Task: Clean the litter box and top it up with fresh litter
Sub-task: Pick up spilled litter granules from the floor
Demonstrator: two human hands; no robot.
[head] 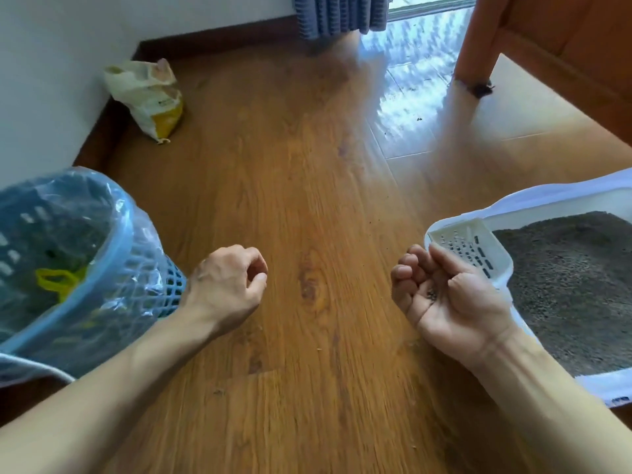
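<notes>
Right hand (448, 295) turned palm up over the floor (307, 200), fingers curled loosely inward, cupping a few dark litter grains (431, 295) in the hollow of the palm; nothing gripped. Left hand (229, 282) knuckles up, fingers curled with thumb tip near forefinger; whether a grain is pinched there, impossible to tell.

Just beyond the right fingertips, one white slotted scoop (470, 249), resting in the near left corner of the litter box (547, 200), apparently empty. Box at the floor's right edge, white-rimmed, holding a fairly even bed of grey litter (574, 285); no clumps visible on the part in view.

Beside the left wrist, at the floor's left edge, one blue lattice waste bin (171, 285) lined with a clear bag (130, 234), dark contents and something yellow inside. Farther off, near the wall in the far left corner, one white-and-yellow bag (150, 97), slumped and open at the top, probably the fresh litter. Farther right, a curtain hem (338, 15) and a wooden furniture leg (472, 63).

Judged from this: scooping seemingly finished, with scoop parked and bin loaded. Present step likely picking stray grains off the boards; a few dark specks visible near the box and by the furniture leg. Left to do: dropping the handful in bin or box, then fetching the far bag and topping up, since that bag sits well apart from the box.
</notes>
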